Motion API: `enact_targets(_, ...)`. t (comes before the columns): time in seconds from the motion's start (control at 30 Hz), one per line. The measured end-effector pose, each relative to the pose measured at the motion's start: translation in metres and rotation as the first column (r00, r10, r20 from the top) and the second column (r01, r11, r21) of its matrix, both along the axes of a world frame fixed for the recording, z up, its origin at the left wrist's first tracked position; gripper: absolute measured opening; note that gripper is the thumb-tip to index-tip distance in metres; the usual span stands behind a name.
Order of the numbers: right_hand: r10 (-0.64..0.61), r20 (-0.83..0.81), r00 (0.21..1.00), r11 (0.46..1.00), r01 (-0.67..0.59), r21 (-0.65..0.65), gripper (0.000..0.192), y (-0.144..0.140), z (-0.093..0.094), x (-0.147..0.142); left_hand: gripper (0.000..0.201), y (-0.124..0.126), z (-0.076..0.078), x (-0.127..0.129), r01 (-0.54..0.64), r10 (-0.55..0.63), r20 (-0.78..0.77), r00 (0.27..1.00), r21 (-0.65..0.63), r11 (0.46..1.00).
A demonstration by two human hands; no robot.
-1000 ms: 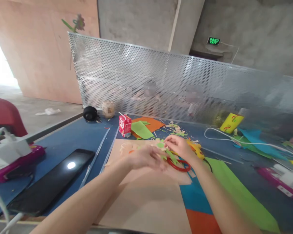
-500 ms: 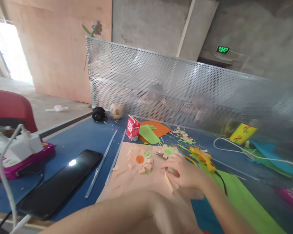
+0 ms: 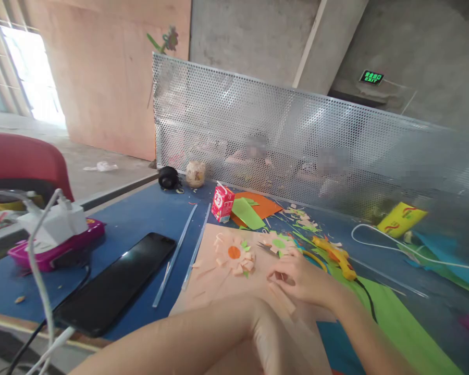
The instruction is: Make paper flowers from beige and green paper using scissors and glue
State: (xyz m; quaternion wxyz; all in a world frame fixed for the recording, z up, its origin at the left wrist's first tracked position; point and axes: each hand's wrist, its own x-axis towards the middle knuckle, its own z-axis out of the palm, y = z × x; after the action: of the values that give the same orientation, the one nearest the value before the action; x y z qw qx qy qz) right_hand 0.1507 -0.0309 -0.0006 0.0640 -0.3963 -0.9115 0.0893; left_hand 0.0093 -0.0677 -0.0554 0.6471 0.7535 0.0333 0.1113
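Observation:
My right hand (image 3: 301,280) lies on the peach paper sheet (image 3: 214,291), fingers curled and pinching a peach paper strip (image 3: 284,300) that sticks out under the palm. My left forearm crosses the bottom of the view. My left hand (image 3: 272,344) bends down onto the same sheet at the lower edge, its fingers out of sight. Just beyond my right hand lie a peach paper flower with an orange centre (image 3: 234,254) and a second flower with a green centre (image 3: 278,243).
A yellow glue gun (image 3: 335,254) with a black cord lies right of the flowers, on green paper (image 3: 394,323). A black phone (image 3: 117,284), two clear sticks, a red carton (image 3: 222,203) and a pink box with chargers (image 3: 54,245) sit left. People sit behind a perforated metal screen (image 3: 297,140).
My left hand has pulled back from beside the flowers to the near edge of the sheet. My right hand came nearer with a peach strip. The view swung left.

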Motion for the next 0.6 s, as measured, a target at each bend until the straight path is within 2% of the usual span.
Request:
enact_targets(0.13,-0.032,-0.011,0.999,0.999,0.032,0.003,0.015,0.001,0.007,-0.001,0.035,0.003,0.001,0.002,0.093,-0.093,-0.031,0.995,0.001,0.996)
enact_targets(0.27,-0.048,0.032,0.998,0.999,0.049,-0.019,0.018,-0.011,0.016,-0.002,0.029,0.011,0.004,0.005,0.157,-0.156,-0.032,0.987,0.008,0.988)
enact_targets(0.47,-0.025,0.229,0.973,0.988,-0.012,0.157,0.011,-0.028,-0.001,-0.01,0.034,0.019,0.002,0.012,0.27,-0.269,-0.046,0.962,0.014,0.963)
enact_targets(0.6,-0.124,0.104,0.987,0.988,0.114,0.103,0.011,-0.023,0.004,-0.009,0.034,0.02,-0.007,0.011,0.357,-0.356,-0.057,0.933,0.016,0.934)
